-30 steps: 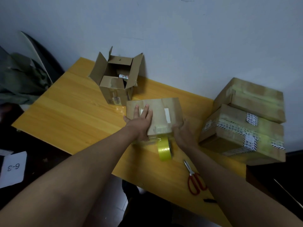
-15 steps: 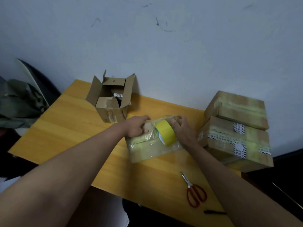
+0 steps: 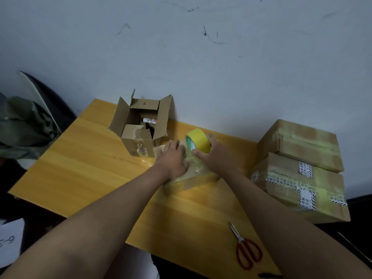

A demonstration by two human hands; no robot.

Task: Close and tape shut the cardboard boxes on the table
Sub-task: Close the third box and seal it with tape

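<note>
From the head camera: your right hand [image 3: 216,156] grips the yellow tape roll [image 3: 198,140] over the closed box [image 3: 191,176] at mid-table, while your left hand [image 3: 171,158] presses flat on its top. Four cardboard boxes show: this one, an open box [image 3: 141,125] marked "7" behind, two taped boxes [image 3: 300,170] stacked right. One pair of red scissors [image 3: 246,250] lies near you. A paper sheet [image 3: 9,240] reads "6-".

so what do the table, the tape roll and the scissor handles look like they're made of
Table: wood or wood-look laminate, going by the yellow plank grain and smooth, slightly glossy top.
Tape roll, gripped by the right hand: glossy yellowish plastic film; it looks clear where stretched over the box.
Scissors: smooth red handles, probably plastic; shiny metal blades.
</note>
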